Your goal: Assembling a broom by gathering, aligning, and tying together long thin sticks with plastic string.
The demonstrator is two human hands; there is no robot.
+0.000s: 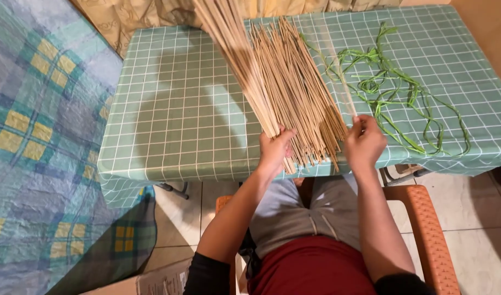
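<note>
I see the left hand (273,148) with its grip closed around a raised bundle of thin pale sticks (237,54), lifted at a slant off the table (174,120). The right hand (364,143) pinches a single stick (338,71). A larger pile of sticks (299,93) lies on the table between both hands. Green strips (392,87) lie just right of it.

Tan sticks (294,93) — green-checked tablecloth (179,120)
</note>
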